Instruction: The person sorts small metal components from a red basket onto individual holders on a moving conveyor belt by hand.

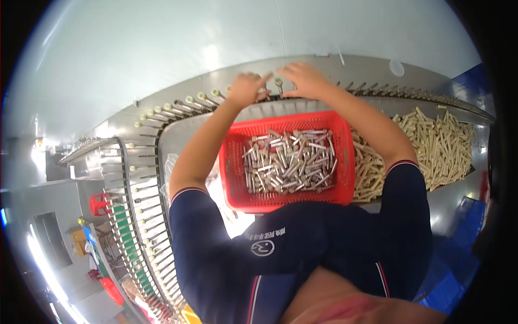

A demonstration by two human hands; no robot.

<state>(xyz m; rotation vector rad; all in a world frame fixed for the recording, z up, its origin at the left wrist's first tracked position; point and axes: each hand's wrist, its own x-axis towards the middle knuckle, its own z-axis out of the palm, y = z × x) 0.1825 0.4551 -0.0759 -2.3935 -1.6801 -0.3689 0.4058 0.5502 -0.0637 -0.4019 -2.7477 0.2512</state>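
My left hand (249, 89) and my right hand (305, 80) reach over a curved line of upright metal pins at the far side. Thumb and forefinger are apart on each hand. Between them stands a metal pin with a pale round tip (278, 82). Other pins stand close to the fingers of both hands; whether the fingers touch them I cannot make out. Left of my left hand, several pins carry pale tips (203, 97); right of my right hand, the row of pins (372, 88) looks bare. Below my hands sits a red plastic basket (345, 156) heaped with loose metal pins (291, 162).
A heap of pale, stick-shaped pieces (442, 146) lies to the right, partly behind my right arm. The pin line bends round the left side (148, 216) toward me. A steel panel (216, 32) rises at the back; a pale round disc (396, 67) is at the far right.
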